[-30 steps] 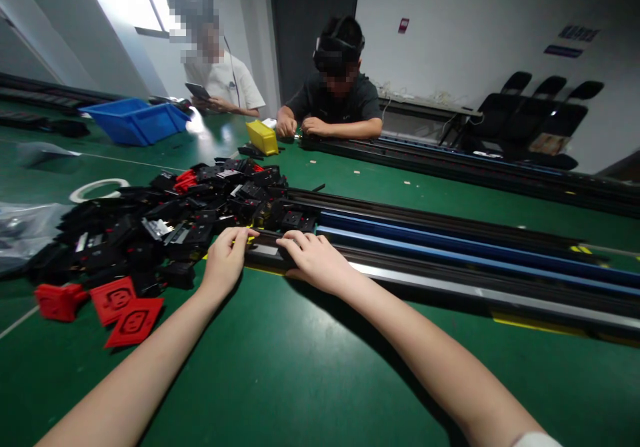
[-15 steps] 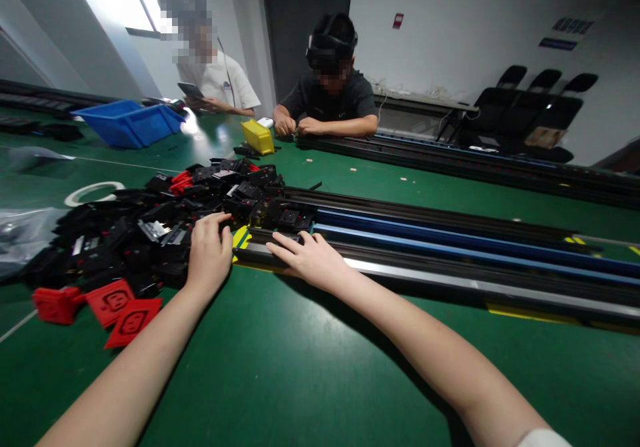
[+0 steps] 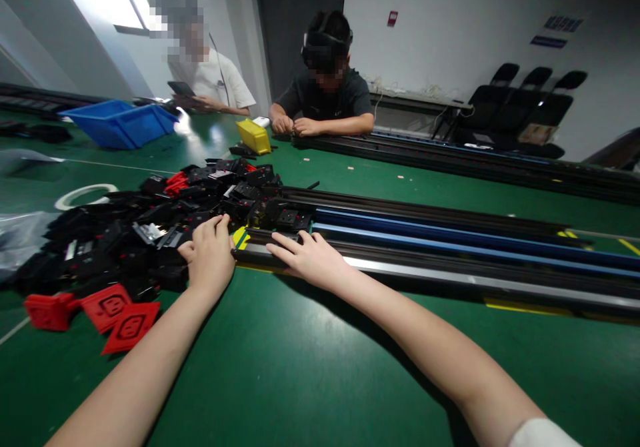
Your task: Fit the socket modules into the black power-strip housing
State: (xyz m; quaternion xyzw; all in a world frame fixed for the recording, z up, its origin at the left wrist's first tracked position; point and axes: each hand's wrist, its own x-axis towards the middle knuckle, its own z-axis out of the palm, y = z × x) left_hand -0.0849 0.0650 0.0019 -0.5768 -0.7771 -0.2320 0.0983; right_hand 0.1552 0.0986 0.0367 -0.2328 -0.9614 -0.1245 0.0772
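My left hand [image 3: 213,255] is open beside the near end of a long black and silver metal rail [image 3: 425,272]. Its fingers point away from me, the outer one spread toward a heap of black plastic socket modules [image 3: 120,237]. Whether the palm side touches the rail's end is hard to see. Across the top of that rail, close to its end, lies my right hand [image 3: 313,258], fingers spread and thumb side hidden from clear view. Yellow tape [image 3: 241,237] shows at the rail end between the hands. Several red socket pieces [image 3: 131,327] lie left of my left forearm.
Blue and black rails [image 3: 450,239] run parallel behind. On the green table [image 3: 280,367] are a blue bin [image 3: 120,123], a yellow bin [image 3: 254,136], a white ring [image 3: 85,197] and a plastic bag [image 3: 20,240]. Two people [image 3: 325,93] are across the table.
My left hand has turned and shifted slightly right against the rail's end, its outer finger now spread to the left. My right hand stays on the rail. The view has shifted slightly.
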